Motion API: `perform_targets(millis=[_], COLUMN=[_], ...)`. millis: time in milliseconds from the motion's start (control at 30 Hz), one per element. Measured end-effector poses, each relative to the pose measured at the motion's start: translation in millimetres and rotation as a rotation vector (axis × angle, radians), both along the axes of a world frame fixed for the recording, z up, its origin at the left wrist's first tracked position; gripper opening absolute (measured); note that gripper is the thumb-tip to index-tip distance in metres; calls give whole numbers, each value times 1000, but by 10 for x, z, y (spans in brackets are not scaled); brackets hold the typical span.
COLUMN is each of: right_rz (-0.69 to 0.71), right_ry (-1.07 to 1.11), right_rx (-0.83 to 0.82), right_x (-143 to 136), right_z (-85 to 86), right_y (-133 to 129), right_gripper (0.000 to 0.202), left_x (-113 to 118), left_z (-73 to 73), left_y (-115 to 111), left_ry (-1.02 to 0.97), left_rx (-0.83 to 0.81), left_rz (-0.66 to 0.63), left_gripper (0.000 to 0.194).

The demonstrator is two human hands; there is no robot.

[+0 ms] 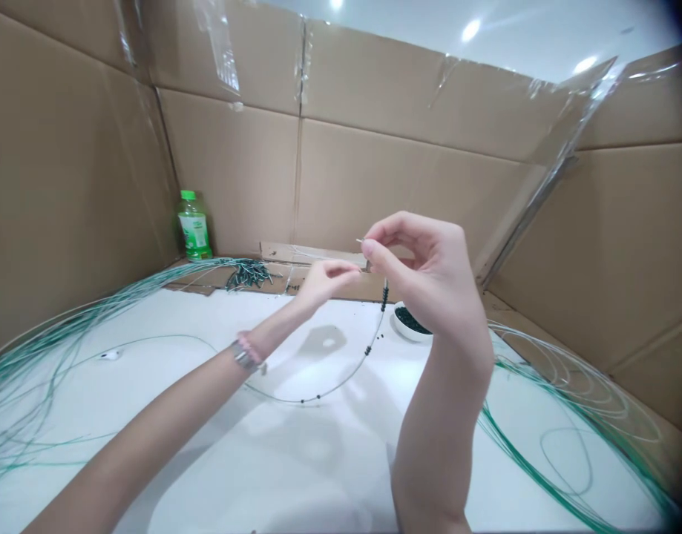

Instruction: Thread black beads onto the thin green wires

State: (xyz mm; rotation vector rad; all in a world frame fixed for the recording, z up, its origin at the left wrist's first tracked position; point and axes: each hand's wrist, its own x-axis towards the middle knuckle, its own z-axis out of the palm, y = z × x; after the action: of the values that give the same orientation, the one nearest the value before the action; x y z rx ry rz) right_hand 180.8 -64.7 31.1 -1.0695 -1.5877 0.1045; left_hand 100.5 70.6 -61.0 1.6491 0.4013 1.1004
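Observation:
My right hand [424,259] is raised, thumb and index finger pinched on the end of a thin pale wire [346,380]. The wire hangs below it and curves down and left over the white table, passing behind my left forearm. Several black beads [384,299] are bunched on it below my right hand, with a few more spaced further along. My left hand [332,282] is just left of the right one, lower, its thumb and fingertips pressed together; what they hold, if anything, is too small to tell. A white bowl [399,326] of dark beads stands partly behind my right wrist.
Green wires [67,334] spread along the left, ending in a dark cluster [248,274] at the back. More coiled wires [541,475] lie at the right. A green bottle [194,230] stands back left. Cardboard walls [401,185] surround the white table [251,475].

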Motion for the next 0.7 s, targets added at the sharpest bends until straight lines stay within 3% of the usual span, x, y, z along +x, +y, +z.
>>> perform_targets(millis=[133,233,400,700], right_rz=[4,-18,7,-9], right_ry=[-23,-35,-6,-59], right_rx=[47,85,158,195], right_x=[-162,-321,-544,-605], right_z=[-23,-67,-137,-164], right_y=[5,8,-7,-43], right_gripper=[9,9,9,16], left_x=[-601,-827,-872,-909], left_z=[378,525,554,528], left_y=[-223,-462,-641,-664], left_ry=[-258,-439,-428,-417], left_rx=[-90,-167,-143,-120], left_rz=[53,-36,-142,-194], left_gripper=[19,14,13,6])
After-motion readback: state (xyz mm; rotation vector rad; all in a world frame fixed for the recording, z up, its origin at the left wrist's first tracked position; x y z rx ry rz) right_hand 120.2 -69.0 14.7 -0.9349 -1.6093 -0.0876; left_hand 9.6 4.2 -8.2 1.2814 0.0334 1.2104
